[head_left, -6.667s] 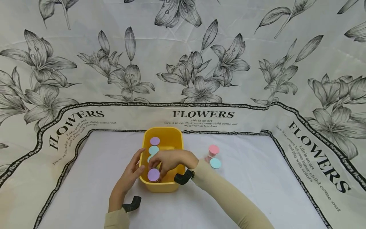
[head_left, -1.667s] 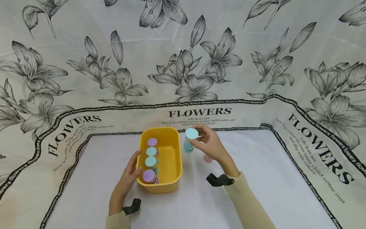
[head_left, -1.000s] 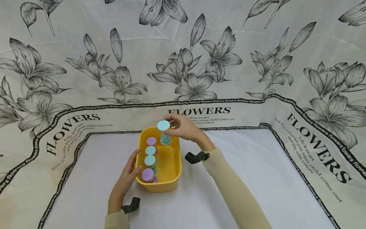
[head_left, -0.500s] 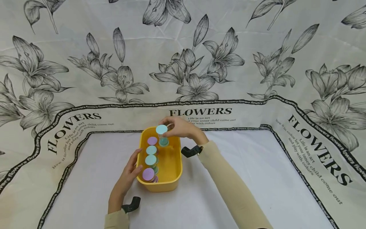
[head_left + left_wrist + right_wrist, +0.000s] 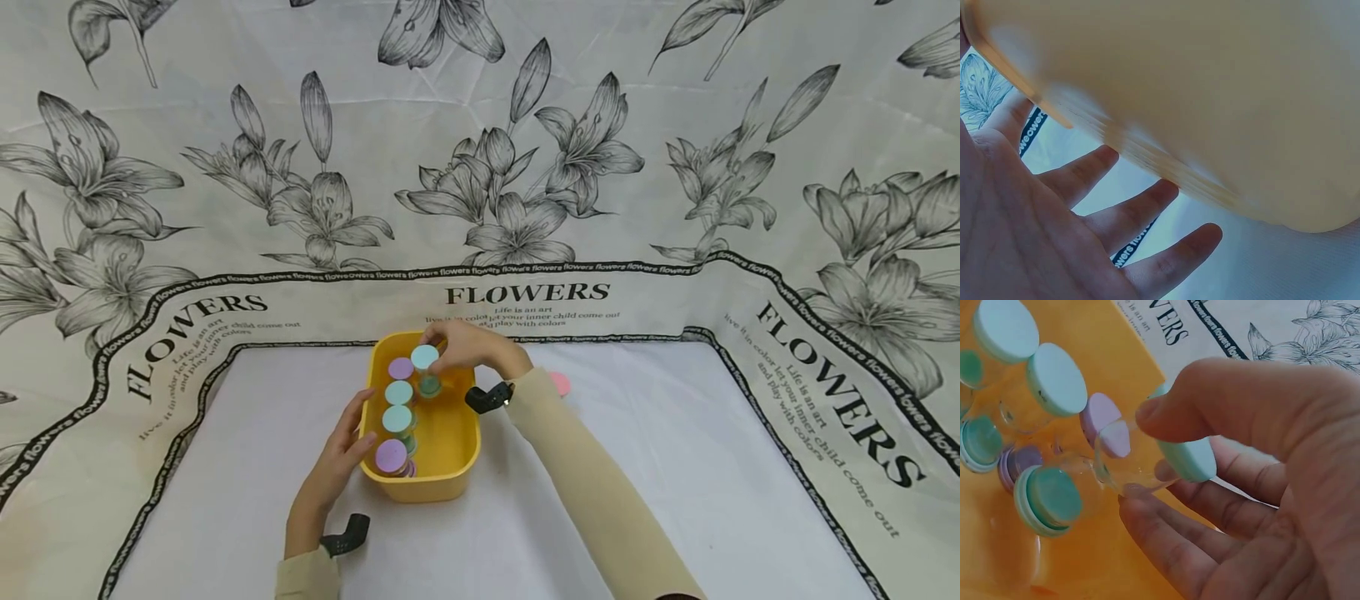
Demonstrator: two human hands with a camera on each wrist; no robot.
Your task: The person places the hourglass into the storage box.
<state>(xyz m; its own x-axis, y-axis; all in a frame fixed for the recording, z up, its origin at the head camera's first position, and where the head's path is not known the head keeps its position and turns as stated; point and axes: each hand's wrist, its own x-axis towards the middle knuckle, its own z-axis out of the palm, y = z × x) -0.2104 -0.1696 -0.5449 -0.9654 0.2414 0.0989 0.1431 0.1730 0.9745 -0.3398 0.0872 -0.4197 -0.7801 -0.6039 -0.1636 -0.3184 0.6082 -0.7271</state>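
Note:
A teal-capped sand timer (image 5: pixel 424 358), clear in the middle with green sand low inside, is pinched upright between the thumb and fingers of my right hand (image 5: pixel 468 346). It hangs inside the yellow bin (image 5: pixel 442 489), near the far end. Along the bin's left wall stands a row of sand timers: a far purple one (image 5: pixel 401 367), two teal ones (image 5: pixel 399 392) (image 5: pixel 397 419), and a near purple one (image 5: pixel 391 456). My left hand (image 5: pixel 341 446) rests against the bin's left side. In the left wrist view, extended fingers (image 5: pixel 1147 209) touch the outer wall.
A pink-capped sand timer (image 5: pixel 559 383) stands on the white tablecloth (image 5: pixel 637 417), partly hidden behind my right sleeve. A flower-printed cloth (image 5: pixel 525 167) rises behind the table.
My right hand has taken the teal sand timer from the table on the right, carried it left over the bin and lowered it inside. My left hand stays at the bin.

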